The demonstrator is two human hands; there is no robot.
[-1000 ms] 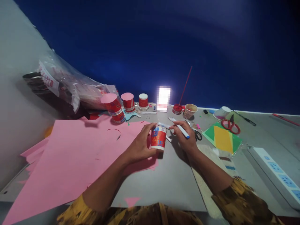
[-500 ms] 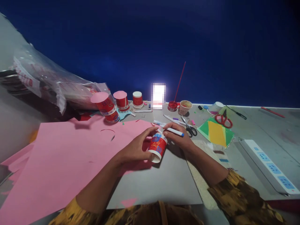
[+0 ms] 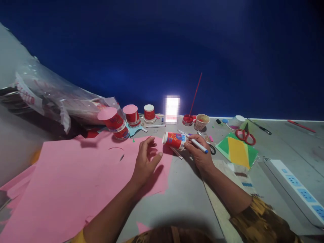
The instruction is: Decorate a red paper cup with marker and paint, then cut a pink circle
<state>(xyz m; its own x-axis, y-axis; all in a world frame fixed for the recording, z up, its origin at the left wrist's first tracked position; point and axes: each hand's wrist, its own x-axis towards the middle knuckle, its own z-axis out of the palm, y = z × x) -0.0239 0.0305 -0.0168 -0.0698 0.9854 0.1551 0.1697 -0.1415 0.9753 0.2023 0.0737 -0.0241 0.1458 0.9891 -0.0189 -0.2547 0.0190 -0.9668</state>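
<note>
My right hand (image 3: 203,158) grips a red printed paper cup (image 3: 173,140) by one end, the cup lying sideways in the air with its other end pointing left. The same hand also keeps a white marker (image 3: 198,145) with a blue tip end between its fingers. My left hand (image 3: 146,163) is off the cup, empty, fingers curved and apart, above the pink paper sheet (image 3: 76,179). Pink discs top two cup pieces at the back left: a taller stack (image 3: 117,125) and a single cup (image 3: 133,117).
Another red cup (image 3: 149,114) stands upside down at the back. Red-handled scissors (image 3: 245,136) lie beside a green and yellow packet (image 3: 236,148). A power strip (image 3: 296,185) is at the right. A red pot (image 3: 187,120) holds a thin stick; a speckled cup (image 3: 201,122) stands beside it.
My left hand has let go of the cup and drawn back to the left. The cup has turned from tilted downward to sideways, held by my right hand alone.
</note>
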